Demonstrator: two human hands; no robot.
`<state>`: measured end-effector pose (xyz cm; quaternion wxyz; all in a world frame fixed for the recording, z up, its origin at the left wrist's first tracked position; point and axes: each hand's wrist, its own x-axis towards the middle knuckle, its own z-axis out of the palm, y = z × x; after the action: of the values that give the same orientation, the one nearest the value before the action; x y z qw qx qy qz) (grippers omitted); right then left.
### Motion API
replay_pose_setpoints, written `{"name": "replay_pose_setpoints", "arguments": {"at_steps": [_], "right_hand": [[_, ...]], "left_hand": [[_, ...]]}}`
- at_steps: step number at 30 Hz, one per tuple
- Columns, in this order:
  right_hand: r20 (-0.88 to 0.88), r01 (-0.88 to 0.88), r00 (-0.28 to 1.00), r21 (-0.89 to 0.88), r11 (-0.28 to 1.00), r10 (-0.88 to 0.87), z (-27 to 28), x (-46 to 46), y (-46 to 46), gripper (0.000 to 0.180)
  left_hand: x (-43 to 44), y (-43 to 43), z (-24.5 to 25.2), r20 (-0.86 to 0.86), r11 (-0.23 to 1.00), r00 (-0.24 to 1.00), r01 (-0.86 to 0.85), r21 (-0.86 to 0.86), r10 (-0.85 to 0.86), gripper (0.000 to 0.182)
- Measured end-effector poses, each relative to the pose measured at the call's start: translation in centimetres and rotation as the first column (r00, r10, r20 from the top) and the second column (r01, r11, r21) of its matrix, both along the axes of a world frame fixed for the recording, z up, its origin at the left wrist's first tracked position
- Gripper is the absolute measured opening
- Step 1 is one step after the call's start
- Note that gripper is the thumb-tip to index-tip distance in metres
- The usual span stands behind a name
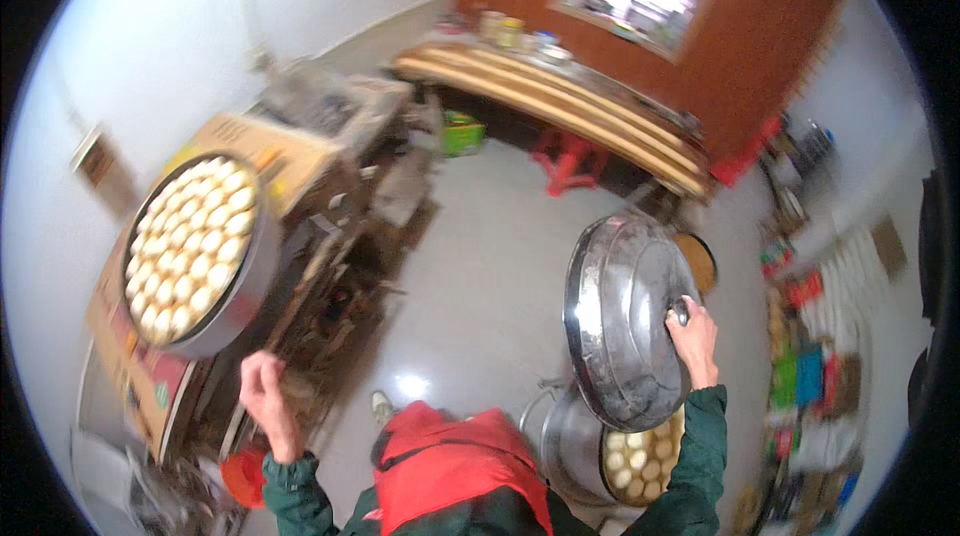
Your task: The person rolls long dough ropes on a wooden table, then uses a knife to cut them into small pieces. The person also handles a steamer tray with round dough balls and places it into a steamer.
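Observation:
My right hand (694,335) grips the knob of a large domed metal lid (626,318), which is tilted on its side above a big metal pot (576,446) at the lower right. Pale round buns or dough balls (637,461) show in that pot below the lid's edge. My left hand (262,384) is raised with its fingers curled; whether it holds something is not clear. Beyond it, at the left, a round steamer tier (259,266) filled with rows of pale oval buns or dough pieces (191,243) stands on a cardboard-covered table.
Flattened cardboard (300,164) covers the left table. Long wooden boards (555,104) lie on a far bench, with a red plastic stool (574,161) beneath. A round brown container (697,262) stands behind the lid. Packaged goods (806,378) line the right wall.

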<state>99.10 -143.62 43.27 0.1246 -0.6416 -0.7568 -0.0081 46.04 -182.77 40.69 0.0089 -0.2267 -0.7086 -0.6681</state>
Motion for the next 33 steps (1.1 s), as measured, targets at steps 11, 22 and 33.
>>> {"name": "replay_pose_setpoints", "arguments": {"at_steps": [11, 22, 33], "right_hand": [[-0.068, -0.882, 0.359, 0.300, 0.362, 0.931, 14.2, -50.2, -5.7, 0.059], [0.048, -0.945, -0.081, 0.314, -0.092, 0.996, 13.4, -80.8, -22.5, 0.060], [-0.068, -0.968, -0.177, 0.190, -0.162, 0.982, 11.6, -84.8, -22.7, 0.060]], "left_hand": [[-14.5, -10.5, -2.1, 0.234, 0.757, 0.857, -0.515, 0.402, 0.458, 0.028], [-26.9, -14.9, -1.5, 0.539, 0.758, 0.813, -0.490, 0.430, 0.220, 0.077], [-29.0, -12.3, -0.9, 0.481, 0.695, 0.850, -0.480, 0.535, 0.216, 0.065]]}}
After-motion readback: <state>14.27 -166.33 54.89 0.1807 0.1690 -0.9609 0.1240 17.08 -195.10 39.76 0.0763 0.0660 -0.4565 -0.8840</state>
